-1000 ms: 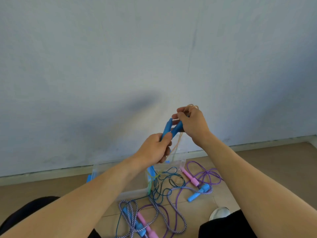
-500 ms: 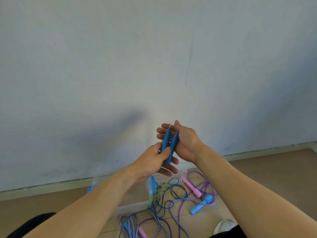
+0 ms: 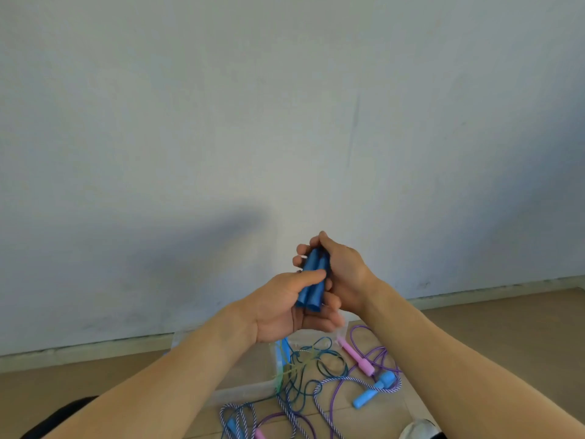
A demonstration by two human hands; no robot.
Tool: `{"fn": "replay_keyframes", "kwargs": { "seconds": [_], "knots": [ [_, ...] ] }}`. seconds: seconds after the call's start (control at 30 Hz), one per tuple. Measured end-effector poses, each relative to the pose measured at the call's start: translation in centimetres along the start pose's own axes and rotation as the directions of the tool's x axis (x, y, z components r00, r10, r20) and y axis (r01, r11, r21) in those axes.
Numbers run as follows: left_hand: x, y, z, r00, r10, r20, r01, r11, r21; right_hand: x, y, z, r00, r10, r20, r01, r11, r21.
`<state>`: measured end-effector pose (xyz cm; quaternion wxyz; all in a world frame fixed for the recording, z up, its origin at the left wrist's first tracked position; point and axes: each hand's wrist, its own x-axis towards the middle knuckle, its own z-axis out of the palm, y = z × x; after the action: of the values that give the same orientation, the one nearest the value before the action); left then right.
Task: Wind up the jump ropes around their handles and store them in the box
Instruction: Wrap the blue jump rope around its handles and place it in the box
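Both hands are raised in front of a pale wall [image 3: 285, 106] and together hold a pair of blue jump-rope handles [image 3: 311, 285], which lie side by side, nearly upright and touching along their length, their open lower ends toward the camera. The left hand [image 3: 285, 307] grips the lower half: its thumb [image 3: 308, 276] is pressed across the front of the handles and the remaining fingers are curled beneath and behind them. The right hand [image 3: 343, 274] closes round the upper half from the right, fingertips [image 3: 300, 250] wrapping over the far side and showing to the left of the handles. The rope belonging to these handles cannot be made out here. No brand, label or writing is legible on any item. Against the frame half a second earlier, the right hand's fingers, then fairly straight behind the handles, are now curled round them; the handles remain paired at much the same height. Below the hands, on the tan floor [image 3: 506, 327], a clear plastic box [image 3: 243, 391] stands by the wall with a light-blue handle [image 3: 281, 353] at its right edge; just right of it lies a tangle of loose ropes: a dark teal rope [image 3: 329, 362], a purple rope [image 3: 364, 334] with a pink handle [image 3: 356, 356], and a striped purple-and-white rope [image 3: 319, 397] with a light-blue handle [image 3: 373, 392].
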<state>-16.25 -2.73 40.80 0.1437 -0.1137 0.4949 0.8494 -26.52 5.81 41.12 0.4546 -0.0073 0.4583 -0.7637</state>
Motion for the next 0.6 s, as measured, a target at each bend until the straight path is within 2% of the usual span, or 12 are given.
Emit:
{"fn": "replay_keyframes", "kwargs": {
  "seconds": [0.07,0.13,0.2,0.23,0.33,0.4,0.5,0.53,0.6],
  "knots": [
    [-0.6,0.4,0.0,0.997,-0.018,0.076,0.007,0.988,0.153,0.6,-0.7,-0.7,0.994,0.096,0.049,-0.105,0.970,0.219],
    [-0.9,1.0,-0.4,0.996,0.028,0.085,-0.044,0.982,0.184,1.6,-1.8,-2.8,0.994,0.091,-0.066,-0.062,0.935,0.350],
    [-0.8,1.6,-1.2,0.988,0.136,-0.068,-0.131,0.988,0.078,2.2,-2.8,-5.0,0.971,0.086,-0.223,0.002,0.930,0.368],
    [-0.6,1.7,-1.8,0.964,0.201,-0.175,-0.196,0.980,0.044,2.4,-3.0,-6.2,0.952,0.096,-0.291,0.025,0.921,0.388],
    [0.0,2.0,-3.8,0.843,0.333,-0.423,-0.341,0.938,0.057,2.6,-2.4,-9.6,0.854,0.124,-0.505,0.095,0.917,0.387],
    [0.0,2.3,-4.9,0.776,0.353,-0.523,-0.368,0.926,0.080,3.0,-1.6,-11.7,0.755,0.119,-0.645,0.105,0.949,0.299],
    [-0.3,2.3,-5.6,0.683,0.392,-0.616,-0.340,0.917,0.207,3.5,-0.9,-13.4,0.610,-0.025,-0.792,0.125,0.990,0.065],
    [-0.3,2.2,-5.7,0.659,0.411,-0.630,-0.321,0.911,0.259,3.6,-1.0,-13.5,0.586,-0.082,-0.806,0.145,0.989,0.005],
    [-0.1,1.8,-5.6,0.661,0.420,-0.621,-0.279,0.907,0.317,3.8,-1.0,-13.2,0.601,-0.170,-0.781,0.155,0.983,-0.095]
  ]
}}
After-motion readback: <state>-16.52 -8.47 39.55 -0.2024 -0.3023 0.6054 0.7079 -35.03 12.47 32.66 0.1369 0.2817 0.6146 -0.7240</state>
